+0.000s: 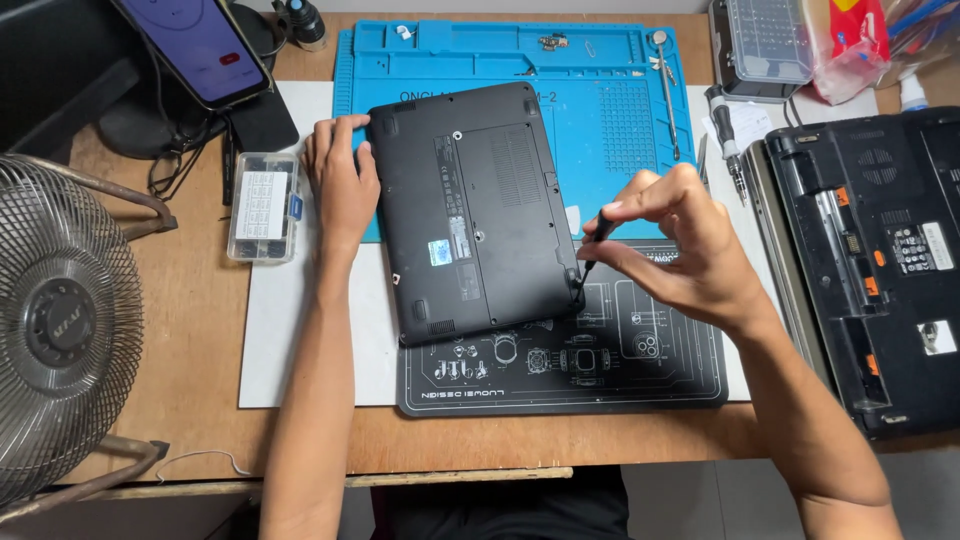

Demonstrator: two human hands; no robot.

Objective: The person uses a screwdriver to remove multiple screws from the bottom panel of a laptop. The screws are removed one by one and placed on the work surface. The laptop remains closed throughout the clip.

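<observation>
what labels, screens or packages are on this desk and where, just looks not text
Phone screen: top left, tilted, pale lilac with a red button.
Sticker label: small, blue-green, on the black laptop underside.
White label: on the second laptop, right.
Red and clear plastic bag: top right.

Single head cam, looks steeply down at desk (pixel 200 330), close, arm's reach.

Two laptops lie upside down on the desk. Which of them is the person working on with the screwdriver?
The smaller black laptop on the mats: the left hand steadies it, and the right hand holds the screwdriver at its corner. The larger laptop lies untouched.
</observation>
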